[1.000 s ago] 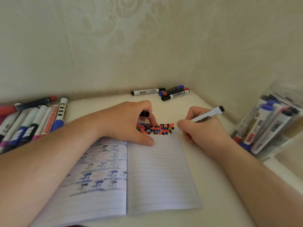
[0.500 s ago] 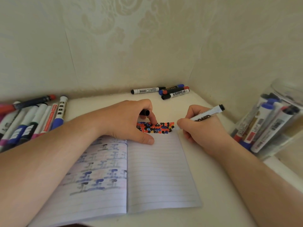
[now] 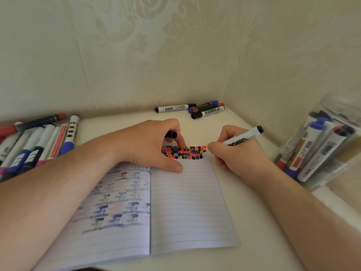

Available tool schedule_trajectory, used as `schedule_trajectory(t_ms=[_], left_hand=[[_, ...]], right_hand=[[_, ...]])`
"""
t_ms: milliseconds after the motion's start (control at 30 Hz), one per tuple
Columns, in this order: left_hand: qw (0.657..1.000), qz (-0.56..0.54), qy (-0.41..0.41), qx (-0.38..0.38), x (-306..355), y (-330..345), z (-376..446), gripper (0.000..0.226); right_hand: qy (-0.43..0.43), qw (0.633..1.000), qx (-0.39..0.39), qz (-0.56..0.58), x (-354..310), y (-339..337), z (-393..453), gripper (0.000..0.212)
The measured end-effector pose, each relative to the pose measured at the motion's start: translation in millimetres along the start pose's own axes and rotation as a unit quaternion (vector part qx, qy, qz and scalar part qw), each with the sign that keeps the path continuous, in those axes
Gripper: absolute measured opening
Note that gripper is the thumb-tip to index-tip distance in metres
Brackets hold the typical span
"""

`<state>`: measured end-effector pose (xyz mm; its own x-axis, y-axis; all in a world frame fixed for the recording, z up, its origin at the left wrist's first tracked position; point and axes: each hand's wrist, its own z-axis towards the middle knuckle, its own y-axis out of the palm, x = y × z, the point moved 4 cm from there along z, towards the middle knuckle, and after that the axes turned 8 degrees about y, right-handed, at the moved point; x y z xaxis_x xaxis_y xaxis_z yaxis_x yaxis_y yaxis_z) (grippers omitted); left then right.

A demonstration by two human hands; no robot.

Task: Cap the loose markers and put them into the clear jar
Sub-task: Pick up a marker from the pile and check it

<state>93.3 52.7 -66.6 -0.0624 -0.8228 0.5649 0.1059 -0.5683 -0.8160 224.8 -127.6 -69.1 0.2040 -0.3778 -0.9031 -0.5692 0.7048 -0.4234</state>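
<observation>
Your right hand (image 3: 237, 155) grips the light, hard marker (image 3: 239, 139) over the notebook (image 3: 187, 202), your left hand (image 3: 154, 145) holds its black cap (image 3: 172, 134); hold its middle, it is smooth.

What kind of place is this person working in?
Probably a desk tucked in the corner of a home: patterned wallpaper meets on two sides, an open lined notebook lies on the pale tabletop, and a clear jar holds markers.
</observation>
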Motion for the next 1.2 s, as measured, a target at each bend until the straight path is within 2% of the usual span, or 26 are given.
schedule_trajectory(t_ms=[400,500,600,667,833,1000,1200], left_hand=[[1.0,-0.005,-0.006,0.001,3,-1,-2,0.054],[1.0,-0.008,-0.009,0.012,1,0,-1,0.045],[1.0,-0.001,-0.011,0.018,1,0,-1,0.044],[1.0,0.007,-0.009,0.021,2,0,-1,0.045],[0.999,0.023,-0.007,0.028,2,0,1,0.044],[0.999,0.036,-0.014,0.033,3,0,0,0.045],[0.998,0.039,-0.019,0.034,1,0,0,0.045]], right_hand=[[0.0,1.0,-0.021,0.001,2,0,4,0.028],[-0.042,0.995,-0.042,0.079,-3,-2,2,0.029],[-0.09,0.967,-0.108,0.212,-13,0,-3,0.018],[-0.1,0.956,-0.136,0.239,-19,4,-7,0.018],[-0.085,0.952,-0.137,0.261,-20,10,-8,0.018],[-0.064,0.945,-0.171,0.27,-18,15,-6,0.029],[-0.044,0.941,-0.174,0.287,-12,17,-1,0.038]])
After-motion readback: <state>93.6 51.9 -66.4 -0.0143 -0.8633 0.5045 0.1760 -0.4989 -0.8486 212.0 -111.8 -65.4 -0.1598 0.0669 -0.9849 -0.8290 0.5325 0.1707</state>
